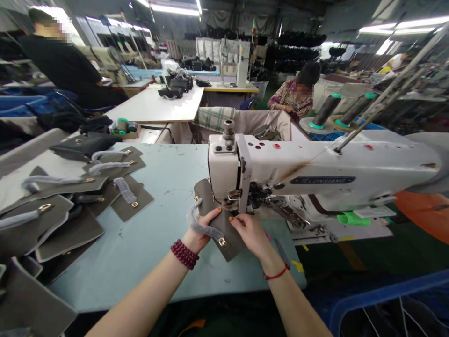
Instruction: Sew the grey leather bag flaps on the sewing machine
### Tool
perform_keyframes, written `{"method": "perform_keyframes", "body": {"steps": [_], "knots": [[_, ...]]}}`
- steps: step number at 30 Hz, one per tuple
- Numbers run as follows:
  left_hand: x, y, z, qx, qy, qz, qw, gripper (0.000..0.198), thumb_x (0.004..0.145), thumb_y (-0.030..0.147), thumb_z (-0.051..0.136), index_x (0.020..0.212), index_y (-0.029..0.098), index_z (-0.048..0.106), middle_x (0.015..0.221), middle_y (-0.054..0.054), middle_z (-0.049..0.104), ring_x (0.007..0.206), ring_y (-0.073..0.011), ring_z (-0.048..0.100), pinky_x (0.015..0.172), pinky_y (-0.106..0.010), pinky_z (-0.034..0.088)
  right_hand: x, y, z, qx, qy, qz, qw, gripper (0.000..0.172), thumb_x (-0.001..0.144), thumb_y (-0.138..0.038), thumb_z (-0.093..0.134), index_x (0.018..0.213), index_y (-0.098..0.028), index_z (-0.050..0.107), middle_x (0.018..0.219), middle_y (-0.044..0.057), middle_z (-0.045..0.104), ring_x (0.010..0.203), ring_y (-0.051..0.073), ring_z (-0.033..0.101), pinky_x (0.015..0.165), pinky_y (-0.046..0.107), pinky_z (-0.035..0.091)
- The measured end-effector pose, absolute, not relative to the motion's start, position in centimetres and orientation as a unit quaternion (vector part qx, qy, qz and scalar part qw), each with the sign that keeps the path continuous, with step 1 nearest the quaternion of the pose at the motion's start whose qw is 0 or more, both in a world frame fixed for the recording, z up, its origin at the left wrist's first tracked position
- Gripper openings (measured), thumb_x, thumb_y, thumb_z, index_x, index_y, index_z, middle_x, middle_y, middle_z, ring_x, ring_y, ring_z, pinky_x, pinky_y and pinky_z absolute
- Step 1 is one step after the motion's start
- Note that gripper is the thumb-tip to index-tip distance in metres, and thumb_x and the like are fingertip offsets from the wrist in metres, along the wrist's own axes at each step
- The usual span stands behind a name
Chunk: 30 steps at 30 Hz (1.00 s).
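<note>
A grey-brown bag panel [233, 238] lies on the pale table under the head of a white sewing machine [315, 161]. It carries a plastic-wrapped handle [209, 230] with gold-coloured fittings. My left hand [200, 233] is closed on the panel's left side beside the handle, thumb on top. At the right edge, near the needle area, my right hand [250, 234] pinches the panel between thumb and fingers. The machine head hides part of the panel's upper right, and the needle itself cannot be made out.
Several similar panels with wrapped handles [128, 196] are piled on the table's left. Thread cones [326, 111] stand behind the machine. A blue crate [389, 292] is at the lower right. One co-worker [66, 61] is at the back left, another [293, 96] beyond the machine.
</note>
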<state>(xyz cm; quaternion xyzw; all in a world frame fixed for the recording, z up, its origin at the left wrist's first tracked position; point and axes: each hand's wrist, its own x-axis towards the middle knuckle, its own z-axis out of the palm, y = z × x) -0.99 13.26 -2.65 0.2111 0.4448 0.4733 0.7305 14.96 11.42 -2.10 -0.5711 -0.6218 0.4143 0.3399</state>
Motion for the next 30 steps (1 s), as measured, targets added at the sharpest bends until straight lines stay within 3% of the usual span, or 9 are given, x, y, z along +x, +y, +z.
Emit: {"method": "perform_keyframes", "body": {"steps": [9,17,25,30], "knots": [[1.5,11.2,-2.6,0.141,0.491,0.521,0.684,0.012,0.08,0.022,0.063,0.092,0.02,0.066,0.119,-0.01,0.064,0.114,-0.0313,0.058,0.091,-0.039,0.053,16.5,12.4,-0.9,-0.559,-0.647,0.393,0.339,0.041,0.082,-0.039,0.058,0.047,-0.017,0.058,0.048,0.001,0.051,0.048,0.013,0.043,0.044,0.025,0.021],[1.0,11.4,-2.6,0.135,0.479,0.506,0.705,0.014,0.075,0.018,0.069,0.089,0.018,0.067,0.113,-0.01,0.067,0.107,-0.028,0.063,0.094,-0.036,0.052,16.4,12.2,-0.6,-0.57,-0.645,0.39,0.326,0.038,0.082,-0.039,0.057,0.052,-0.016,0.061,0.049,0.001,0.052,0.049,0.013,0.045,0.044,0.023,0.022],[1.3,11.4,-2.5,0.127,0.489,0.515,0.693,0.013,0.072,0.015,0.071,0.083,0.015,0.066,0.11,-0.014,0.068,0.106,-0.0311,0.063,0.093,-0.039,0.052,16.4,12.1,0.2,-0.555,-0.658,0.39,0.327,0.033,0.084,-0.036,0.056,0.061,-0.015,0.067,0.058,0.002,0.06,0.055,0.015,0.052,0.047,0.022,0.029],[1.5,11.7,-2.7,0.133,0.496,0.528,0.677,0.015,0.069,0.018,0.073,0.083,0.016,0.067,0.104,-0.011,0.071,0.105,-0.0311,0.064,0.092,-0.04,0.052,16.5,12.3,-0.6,-0.551,-0.664,0.389,0.324,0.035,0.087,-0.034,0.053,0.061,-0.014,0.065,0.057,0.002,0.06,0.055,0.014,0.052,0.047,0.022,0.029]]}}
